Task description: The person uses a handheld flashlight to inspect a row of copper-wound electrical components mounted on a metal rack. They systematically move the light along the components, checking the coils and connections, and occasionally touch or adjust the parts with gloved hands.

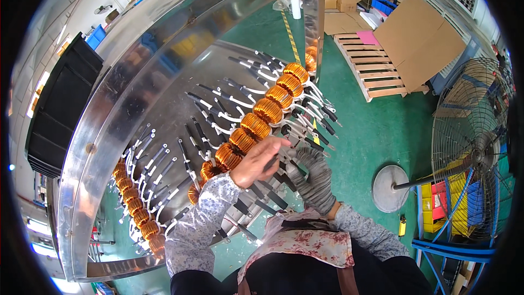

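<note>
A row of copper-wound toroidal coils (268, 111) runs diagonally across a grey metal table (210, 68). White leads with black sleeves and metal end lugs stick out on both sides. My left hand (257, 161), bare, is closed over the near side of the row beside the coils, its index finger pointing right. What its fingers hold is hidden. My right hand (312, 177), in a grey knitted glove, is just to the right with its fingers curled in among the black-sleeved leads (273, 195). The fingers of both hands nearly meet, and the thing between them cannot be made out.
A shiny steel frame (131, 57) arches over the table's far and left sides. Further left appear more coils (134, 207), perhaps a reflection. Right of me stand a large floor fan (476, 153) and its round base (389, 188). Behind lie a wooden pallet (376, 76) and cardboard (417, 41).
</note>
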Demonstrator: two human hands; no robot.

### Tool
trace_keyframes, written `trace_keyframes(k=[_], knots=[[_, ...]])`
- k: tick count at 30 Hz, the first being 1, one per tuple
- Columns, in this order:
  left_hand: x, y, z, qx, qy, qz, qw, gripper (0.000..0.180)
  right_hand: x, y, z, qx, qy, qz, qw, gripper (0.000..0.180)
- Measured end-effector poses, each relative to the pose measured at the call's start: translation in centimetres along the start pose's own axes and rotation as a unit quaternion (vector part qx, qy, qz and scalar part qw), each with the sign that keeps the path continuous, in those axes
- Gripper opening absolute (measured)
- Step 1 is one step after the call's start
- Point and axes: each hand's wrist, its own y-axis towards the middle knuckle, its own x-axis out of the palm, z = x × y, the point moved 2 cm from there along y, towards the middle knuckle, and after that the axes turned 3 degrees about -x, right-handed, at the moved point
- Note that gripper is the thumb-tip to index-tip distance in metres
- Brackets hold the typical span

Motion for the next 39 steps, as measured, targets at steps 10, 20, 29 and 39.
trace_keyframes(k=[10,20,29,39], knots=[[2.3,1.5,-0.2,-0.008,0.069,0.01,0.998,0.035,-0.7,1.0,1.4,0.048,0.082,-0.017,0.995,0.021],[-2.3,3.6,-2.3,0.151,0.715,0.087,0.677,0.01,-3.0,-1.1,5.4,0.39,0.619,0.038,0.68,0.022],[-2.5,3.5,-1.1,0.203,0.592,0.115,0.771,0.01,-2.8,-3.1,3.6,0.479,0.453,-0.194,0.726,0.041],[-3.0,3.3,-1.2,0.208,0.564,0.113,0.791,0.008,-0.1,-3.3,4.7,0.433,0.393,-0.139,0.799,0.031]])
